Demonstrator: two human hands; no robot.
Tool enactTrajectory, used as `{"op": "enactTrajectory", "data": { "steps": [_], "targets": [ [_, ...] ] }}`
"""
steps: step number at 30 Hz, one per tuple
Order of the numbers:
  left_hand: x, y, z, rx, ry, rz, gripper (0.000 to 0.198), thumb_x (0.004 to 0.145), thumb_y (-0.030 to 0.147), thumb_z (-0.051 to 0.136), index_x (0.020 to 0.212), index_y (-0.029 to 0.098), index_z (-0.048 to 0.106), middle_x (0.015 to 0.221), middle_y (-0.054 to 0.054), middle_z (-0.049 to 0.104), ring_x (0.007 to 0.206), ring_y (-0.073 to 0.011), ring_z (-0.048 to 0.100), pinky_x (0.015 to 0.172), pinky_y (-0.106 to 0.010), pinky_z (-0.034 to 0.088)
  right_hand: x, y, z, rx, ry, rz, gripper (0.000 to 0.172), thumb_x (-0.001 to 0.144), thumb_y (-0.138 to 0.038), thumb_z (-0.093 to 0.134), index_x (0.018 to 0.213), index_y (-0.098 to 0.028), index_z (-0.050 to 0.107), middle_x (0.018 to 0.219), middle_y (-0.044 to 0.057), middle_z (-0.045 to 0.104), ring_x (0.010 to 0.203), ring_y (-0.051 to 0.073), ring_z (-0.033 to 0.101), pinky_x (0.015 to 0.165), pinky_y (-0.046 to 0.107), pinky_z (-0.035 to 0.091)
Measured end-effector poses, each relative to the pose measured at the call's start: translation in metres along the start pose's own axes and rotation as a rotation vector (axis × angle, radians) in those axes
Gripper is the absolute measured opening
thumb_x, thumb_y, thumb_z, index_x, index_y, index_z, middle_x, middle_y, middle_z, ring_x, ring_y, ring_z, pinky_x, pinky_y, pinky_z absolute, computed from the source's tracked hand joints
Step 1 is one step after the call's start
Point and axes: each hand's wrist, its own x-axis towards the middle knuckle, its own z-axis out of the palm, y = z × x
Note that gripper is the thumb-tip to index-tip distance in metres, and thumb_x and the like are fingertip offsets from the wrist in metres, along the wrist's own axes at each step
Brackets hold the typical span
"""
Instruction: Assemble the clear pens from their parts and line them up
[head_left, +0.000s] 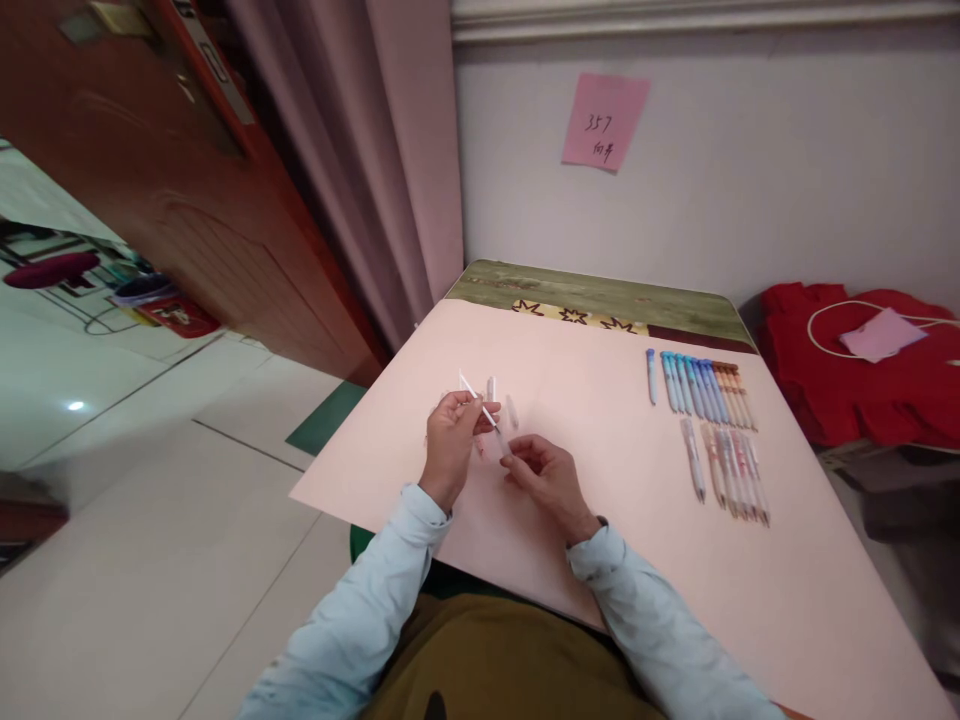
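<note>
My left hand pinches a thin white pen refill, slanting down to the right with a dark tip at its lower end. In the fingertips of my right hand is a translucent pen barrel, its upper end close to the refill's tip. Whether the tip is inside the barrel I cannot tell. Behind the hands lie a few small pen parts, partly hidden by my left hand. To the right are a row of blue and brown pens and a row of clear, pale pens.
The table is covered by a pale pink sheet, with a green patterned strip along its back. A wall stands behind, bearing a pink note. Red cloth lies at the right. A curtain and a wooden door are at the left.
</note>
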Motion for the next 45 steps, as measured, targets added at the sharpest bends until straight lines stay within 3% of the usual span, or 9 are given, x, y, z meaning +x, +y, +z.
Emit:
{"op": "enactTrajectory", "data": {
  "steps": [8, 14, 18, 21, 24, 28, 32, 38, 45],
  "targets": [
    [-0.003, 0.007, 0.003, 0.103, -0.042, 0.048, 0.025, 0.081, 0.038, 0.069, 0.088, 0.017, 0.056, 0.083, -0.008, 0.075, 0.067, -0.0164, 0.066, 0.069, -0.031, 0.052, 0.004, -0.001, -0.004, -0.017, 0.041, -0.011, 0.026, 0.076, -0.042, 0.074, 0.086, -0.019, 0.066, 0.076, 0.001, 0.065, 0.047, 0.008, 0.046, 0.04, 0.021, 0.043],
    [-0.01, 0.006, 0.006, 0.151, -0.138, 0.03, 0.022, 0.081, 0.035, 0.068, 0.085, 0.019, 0.054, 0.081, -0.007, 0.074, 0.076, -0.0187, 0.069, 0.071, -0.029, 0.051, 0.004, -0.002, -0.005, 0.005, 0.02, -0.008, 0.03, 0.075, -0.043, 0.074, 0.093, -0.018, 0.069, 0.084, 0.003, 0.067, 0.048, 0.007, 0.044, 0.04, 0.021, 0.042],
    [-0.006, 0.008, 0.002, 0.204, -0.258, 0.026, 0.024, 0.077, 0.036, 0.072, 0.089, 0.017, 0.062, 0.091, -0.008, 0.073, 0.083, -0.018, 0.068, 0.077, -0.03, 0.05, 0.005, -0.003, -0.008, -0.019, 0.038, -0.042, 0.031, 0.077, -0.043, 0.073, 0.096, -0.018, 0.071, 0.083, 0.003, 0.067, 0.048, 0.007, 0.045, 0.042, 0.022, 0.043],
    [0.01, 0.016, -0.011, 0.204, -0.121, 0.055, 0.034, 0.075, 0.039, 0.073, 0.098, 0.015, 0.066, 0.093, -0.008, 0.072, 0.078, -0.0155, 0.064, 0.072, -0.028, 0.049, 0.007, -0.002, -0.012, -0.032, 0.161, -0.082, 0.03, 0.079, -0.044, 0.071, 0.095, -0.018, 0.071, 0.08, 0.002, 0.067, 0.048, 0.008, 0.044, 0.042, 0.023, 0.042],
    [0.03, 0.021, -0.032, 0.237, 0.069, 0.121, 0.03, 0.074, 0.039, 0.072, 0.091, 0.014, 0.068, 0.087, -0.005, 0.069, 0.066, -0.0116, 0.057, 0.063, -0.025, 0.045, 0.01, -0.001, -0.017, -0.028, 0.321, -0.099, 0.031, 0.079, -0.043, 0.072, 0.096, -0.018, 0.07, 0.074, 0.001, 0.066, 0.05, 0.009, 0.047, 0.047, 0.024, 0.044],
    [0.046, 0.015, -0.053, 0.345, 0.156, 0.119, 0.023, 0.069, 0.033, 0.072, 0.081, 0.014, 0.069, 0.071, -0.001, 0.064, 0.058, -0.0104, 0.05, 0.057, -0.024, 0.039, 0.014, 0.0, -0.021, 0.016, 0.403, -0.067, 0.033, 0.078, -0.043, 0.072, 0.099, -0.017, 0.072, 0.07, 0.001, 0.065, 0.053, 0.011, 0.049, 0.05, 0.025, 0.043],
    [0.047, 0.002, -0.056, 0.415, 0.107, 0.053, 0.02, 0.068, 0.033, 0.071, 0.077, 0.015, 0.069, 0.067, 0.0, 0.062, 0.055, -0.0102, 0.047, 0.054, -0.024, 0.036, 0.016, -0.003, -0.02, 0.074, 0.339, -0.005, 0.035, 0.076, -0.044, 0.072, 0.097, -0.015, 0.075, 0.071, 0.002, 0.067, 0.052, 0.011, 0.047, 0.048, 0.026, 0.038],
    [0.043, -0.004, -0.052, 0.448, 0.011, -0.003, 0.02, 0.07, 0.034, 0.067, 0.078, 0.016, 0.069, 0.068, -0.001, 0.064, 0.055, -0.0108, 0.048, 0.053, -0.024, 0.036, 0.016, -0.007, -0.023, 0.163, 0.238, 0.043, 0.037, 0.078, -0.044, 0.07, 0.103, -0.016, 0.073, 0.092, 0.007, 0.073, 0.052, 0.009, 0.046, 0.046, 0.024, 0.034],
    [0.077, -0.006, -0.043, 0.679, -0.032, 0.096, 0.014, 0.067, 0.03, 0.066, 0.071, 0.017, 0.069, 0.063, -0.002, 0.063, 0.061, -0.015, 0.054, 0.058, -0.026, 0.039, 0.018, -0.006, -0.026, 0.191, 0.219, 0.084, 0.041, 0.075, -0.045, 0.072, 0.102, -0.015, 0.072, 0.089, 0.007, 0.073, 0.051, 0.009, 0.047, 0.045, 0.023, 0.033]
  ]
}}
